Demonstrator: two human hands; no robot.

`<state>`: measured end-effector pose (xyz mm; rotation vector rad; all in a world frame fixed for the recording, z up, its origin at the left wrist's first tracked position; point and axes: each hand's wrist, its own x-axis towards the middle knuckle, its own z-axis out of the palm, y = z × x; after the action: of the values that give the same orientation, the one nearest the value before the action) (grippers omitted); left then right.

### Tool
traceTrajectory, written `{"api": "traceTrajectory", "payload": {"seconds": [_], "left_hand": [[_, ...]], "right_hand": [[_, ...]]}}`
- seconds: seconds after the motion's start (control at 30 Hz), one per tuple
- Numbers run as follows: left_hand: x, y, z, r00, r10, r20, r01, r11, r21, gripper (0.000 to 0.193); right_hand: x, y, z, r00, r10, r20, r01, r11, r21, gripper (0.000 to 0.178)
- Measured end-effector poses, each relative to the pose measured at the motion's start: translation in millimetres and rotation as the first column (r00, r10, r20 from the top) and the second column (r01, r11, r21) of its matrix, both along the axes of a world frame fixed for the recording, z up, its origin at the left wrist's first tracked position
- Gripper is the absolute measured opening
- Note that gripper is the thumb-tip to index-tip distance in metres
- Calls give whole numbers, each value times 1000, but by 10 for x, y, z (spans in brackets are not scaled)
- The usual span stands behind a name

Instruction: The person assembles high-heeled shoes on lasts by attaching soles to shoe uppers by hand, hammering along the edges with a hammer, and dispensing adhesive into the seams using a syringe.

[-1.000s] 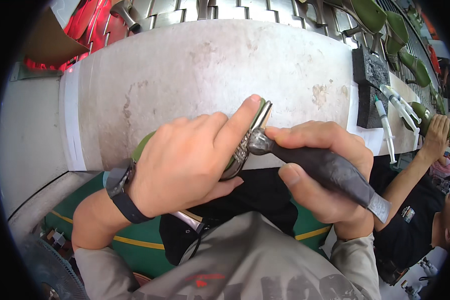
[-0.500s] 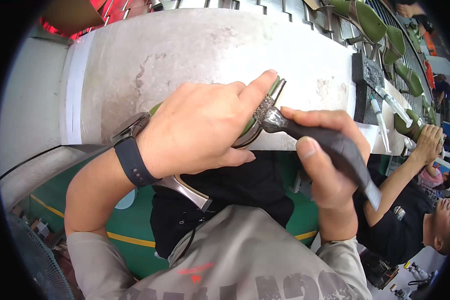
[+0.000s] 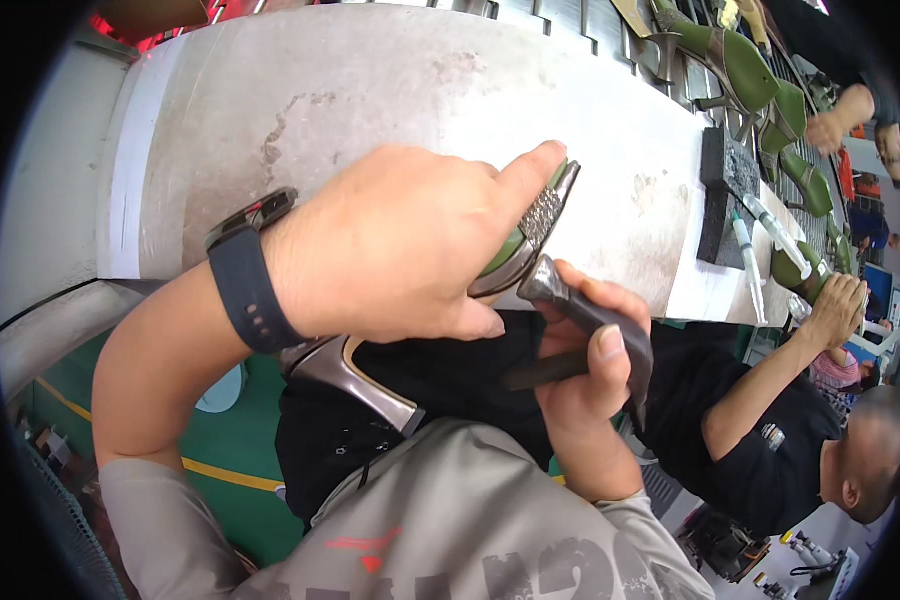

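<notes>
My left hand [image 3: 400, 240] is wrapped over a high-heeled shoe [image 3: 542, 215] and presses it at the near edge of the white worktop. Its glittery strap, dark sole edge and some green show past my fingers; the metallic heel [image 3: 375, 385] sticks out below my wrist, and the middle is hidden. My right hand [image 3: 595, 375] grips a hammer [image 3: 600, 322] close to its dark metal head. The round hammer face is right beside the sole edge, below the glittery strap; whether they touch I cannot tell. The hammer's handle points left under my fingers.
Two syringes [image 3: 750, 265] lie beside a dark block [image 3: 727, 190] at the worktop's right. Several green heeled shoes [image 3: 740, 70] stand on the conveyor beyond. A co-worker's hand [image 3: 838, 312] holds another green shoe at the right. The white worktop [image 3: 370, 80] spans the far side.
My right hand has moved left and nearer my body, turning the hammer so its handle shows. The hammer face has shifted from the glittery strap down to the sole edge.
</notes>
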<state>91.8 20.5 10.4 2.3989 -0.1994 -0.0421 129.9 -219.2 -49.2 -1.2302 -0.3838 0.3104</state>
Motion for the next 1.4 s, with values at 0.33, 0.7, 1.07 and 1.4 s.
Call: {"api": "traceTrajectory", "payload": {"seconds": [0.33, 0.7, 1.07, 1.4], "left_hand": [[-15, -50, 33, 999, 0, -51, 2, 999, 44, 114], [25, -85, -13, 998, 45, -42, -43, 997, 58, 111], [-21, -93, -41, 998, 60, 4, -60, 996, 67, 107], [-63, -28, -10, 998, 40, -48, -39, 999, 27, 102]], "right_hand": [[58, -56, -81, 960, 200, 198, -202, 979, -10, 42], [471, -43, 65, 795, 333, 507, -298, 943, -150, 37], [495, 15, 670, 689, 519, 506, -256, 828, -499, 41], [433, 367, 1360, 700, 658, 277, -131, 500, -856, 41]]}}
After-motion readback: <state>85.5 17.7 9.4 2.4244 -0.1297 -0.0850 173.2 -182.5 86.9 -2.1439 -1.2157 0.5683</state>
